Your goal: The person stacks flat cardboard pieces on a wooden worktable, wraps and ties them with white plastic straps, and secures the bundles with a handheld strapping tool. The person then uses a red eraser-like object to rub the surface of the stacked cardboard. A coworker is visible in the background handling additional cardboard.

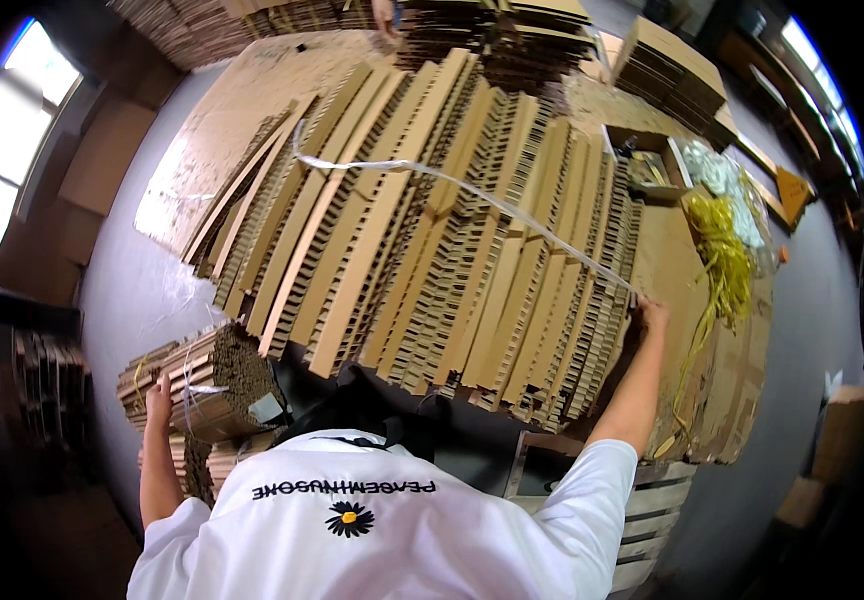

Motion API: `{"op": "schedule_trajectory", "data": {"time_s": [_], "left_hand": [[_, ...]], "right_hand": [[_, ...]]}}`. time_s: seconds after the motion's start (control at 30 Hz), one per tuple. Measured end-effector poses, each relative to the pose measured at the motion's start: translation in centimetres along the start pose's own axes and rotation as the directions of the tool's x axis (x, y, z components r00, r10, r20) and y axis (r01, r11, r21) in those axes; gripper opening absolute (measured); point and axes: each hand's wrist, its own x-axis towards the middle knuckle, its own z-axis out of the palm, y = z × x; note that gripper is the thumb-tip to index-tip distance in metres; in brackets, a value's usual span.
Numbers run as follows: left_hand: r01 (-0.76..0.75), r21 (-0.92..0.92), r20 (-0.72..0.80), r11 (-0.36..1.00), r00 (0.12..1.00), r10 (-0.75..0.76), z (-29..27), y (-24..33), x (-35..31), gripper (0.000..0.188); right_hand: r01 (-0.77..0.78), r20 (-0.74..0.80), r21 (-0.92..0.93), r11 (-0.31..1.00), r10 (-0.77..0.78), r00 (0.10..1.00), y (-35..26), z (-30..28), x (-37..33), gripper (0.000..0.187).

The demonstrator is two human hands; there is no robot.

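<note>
A wide row of brown honeycomb cardboard strips point(422, 230) lies across the table, their slotted edges showing. A white plastic strap point(492, 197) runs over the strips from the far left to the right side. At its right end, my right hand point(654, 314) is closed on the strap beside the last strips. My left hand point(159, 399) reaches out to the left and grips the end of a tied bundle of cardboard strips point(214, 375), which is stacked low beside the table. The undersides of both hands' fingers are partly hidden.
Yellow twine point(724, 255) and white twine point(717, 170) lie at the table's right, next to an open cardboard box point(644, 160). Cardboard stacks point(667, 75) stand behind. Another person's hand point(385, 16) shows at the far edge. A slatted pallet point(647, 530) sits lower right.
</note>
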Motion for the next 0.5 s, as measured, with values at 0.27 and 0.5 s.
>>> {"op": "schedule_trajectory", "data": {"time_s": [0.27,0.5], "left_hand": [[0.097,-0.317,0.024,0.943,0.995,-0.094,-1.7,0.8,1.4,0.042],[0.032,-0.369,0.112,0.929,0.994,0.01,3.5,2.7,11.7,0.047]], "right_hand": [[-0.231,-0.242,0.491,0.84,0.386,0.89,-5.1,-4.5,-6.7,0.027],[0.022,-0.091,0.768,0.64,0.075,0.993,-8.5,-11.5,-13.5,0.03]]}}
